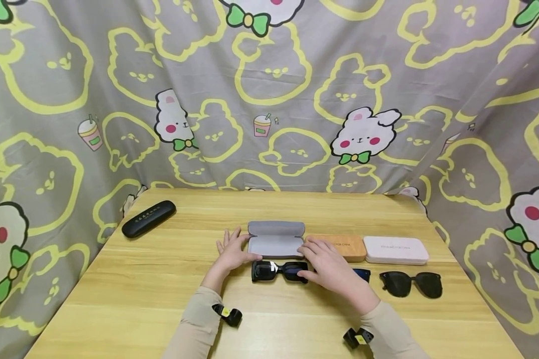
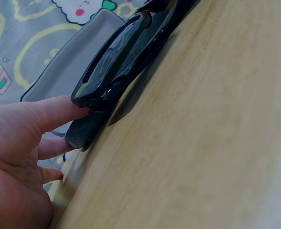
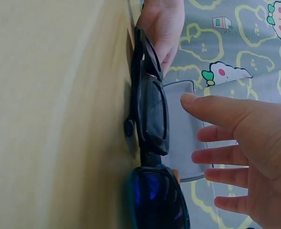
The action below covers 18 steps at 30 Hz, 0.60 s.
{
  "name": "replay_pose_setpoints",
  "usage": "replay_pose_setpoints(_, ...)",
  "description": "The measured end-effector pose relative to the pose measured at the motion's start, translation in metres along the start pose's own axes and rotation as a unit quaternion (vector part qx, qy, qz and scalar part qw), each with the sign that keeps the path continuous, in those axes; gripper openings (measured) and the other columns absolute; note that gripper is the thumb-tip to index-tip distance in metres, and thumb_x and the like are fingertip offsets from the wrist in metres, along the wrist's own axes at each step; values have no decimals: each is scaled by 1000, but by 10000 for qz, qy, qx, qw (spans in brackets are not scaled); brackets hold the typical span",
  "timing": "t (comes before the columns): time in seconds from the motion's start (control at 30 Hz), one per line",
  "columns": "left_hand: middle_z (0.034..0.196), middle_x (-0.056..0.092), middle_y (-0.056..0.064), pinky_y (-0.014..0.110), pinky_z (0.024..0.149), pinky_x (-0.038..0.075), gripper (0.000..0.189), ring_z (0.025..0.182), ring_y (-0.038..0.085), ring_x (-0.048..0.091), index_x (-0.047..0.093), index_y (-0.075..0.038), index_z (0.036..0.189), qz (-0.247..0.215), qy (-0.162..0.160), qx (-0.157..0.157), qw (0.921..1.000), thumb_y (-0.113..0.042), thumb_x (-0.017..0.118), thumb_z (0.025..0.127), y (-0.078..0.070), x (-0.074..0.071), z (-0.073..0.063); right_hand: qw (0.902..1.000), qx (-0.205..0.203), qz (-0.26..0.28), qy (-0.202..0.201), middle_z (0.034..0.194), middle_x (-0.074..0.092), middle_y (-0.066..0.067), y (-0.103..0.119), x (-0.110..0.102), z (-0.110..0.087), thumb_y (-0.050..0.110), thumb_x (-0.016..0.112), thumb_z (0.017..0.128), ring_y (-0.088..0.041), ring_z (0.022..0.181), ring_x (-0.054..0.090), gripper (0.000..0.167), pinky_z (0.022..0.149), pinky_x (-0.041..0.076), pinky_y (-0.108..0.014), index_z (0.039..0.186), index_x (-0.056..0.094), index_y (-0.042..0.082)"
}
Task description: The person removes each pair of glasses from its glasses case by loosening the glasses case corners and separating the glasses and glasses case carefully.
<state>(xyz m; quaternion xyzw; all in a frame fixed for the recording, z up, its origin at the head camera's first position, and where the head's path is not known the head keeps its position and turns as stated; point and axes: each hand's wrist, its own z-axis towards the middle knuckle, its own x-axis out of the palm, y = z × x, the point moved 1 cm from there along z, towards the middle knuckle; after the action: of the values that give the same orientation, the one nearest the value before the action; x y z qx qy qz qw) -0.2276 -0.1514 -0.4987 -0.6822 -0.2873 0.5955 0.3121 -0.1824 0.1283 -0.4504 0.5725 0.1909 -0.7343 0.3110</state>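
Note:
A grey glasses case (image 1: 276, 247) lies with its lid up at the middle of the table, its light lining showing and nothing inside. My left hand (image 1: 233, 253) is at its left end, the thumb by the front edge; in the left wrist view the straight fingertips touch the case's dark end (image 2: 80, 131). Just in front of the case sit black thick-framed sunglasses (image 1: 292, 272). On the right, my right hand (image 1: 330, 262) hovers over the case's corner and the sunglasses. The right wrist view shows its fingers (image 3: 221, 155) spread, holding nothing.
An orange-brown case (image 1: 352, 249) and a white case (image 1: 396, 249) stand in line to the right. Blue-lensed sunglasses (image 1: 363, 274), partly behind my right hand, and dark sunglasses (image 1: 412, 285) lie before them. A black case (image 1: 149, 219) rests at the far left. A patterned curtain (image 1: 292, 124) borders the table.

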Motion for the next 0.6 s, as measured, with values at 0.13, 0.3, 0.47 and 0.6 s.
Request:
replay_pose_setpoints(0.13,162,15,20,67,111,-21,77,148,46,-13,56,-7,136,11,-4,-6,10000,-33,86,70,0,0,0,10000,-13,24,-70,128,64,-13,0,-4,4,44,71,85,-34,127,54,55,107,42,-53,126,61,8)
replay_pose_setpoints(0.3,162,15,19,67,111,-21,77,148,46,-14,56,-7,136,-3,-18,-11,10000,-33,86,70,-1,-1,0,9998,-32,-4,-187,127,64,-10,-1,-8,11,44,69,87,-31,124,57,55,105,45,-51,129,60,9)
replay_pose_setpoints(0.47,162,15,20,67,111,-21,77,148,47,-14,56,-7,136,29,-20,15,10000,-32,86,70,0,0,0,9994,-40,76,-342,121,67,-8,-3,-10,19,43,68,88,-29,115,62,53,99,49,-50,127,61,9)
replay_pose_setpoints(0.6,163,14,19,66,111,-22,76,148,46,-15,55,-7,137,56,4,-1,10000,-33,85,71,1,1,1,9990,-58,191,-404,117,69,-9,-4,-12,25,42,69,88,-27,107,66,51,92,53,-47,125,62,9)
